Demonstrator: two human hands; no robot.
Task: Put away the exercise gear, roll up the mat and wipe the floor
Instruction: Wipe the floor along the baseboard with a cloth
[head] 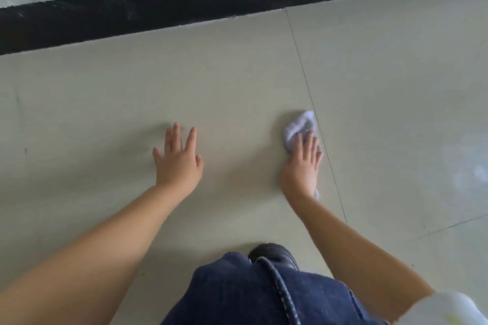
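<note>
Wiping stage, by the look of it: no exercise gear or mat in view, so presumably put away and rolled already, though not confirmable from here. Pale grey-green tiled floor (237, 74) under work, with much of it left to cover as far as can be judged. Small crumpled white cloth (299, 126) on the floor just left of the thin dark tile seam (317, 124), pressed flat under the right hand (302, 163), fingers (307, 145) straight and close together on top of it, arm stretched forward. Left hand (178, 163) well to the left of the seam, palm down, fingers spread wide, holding nothing, apparently bracing on the floor. Black skirting strip (158, 10) far beyond the seam's upper end.
</note>
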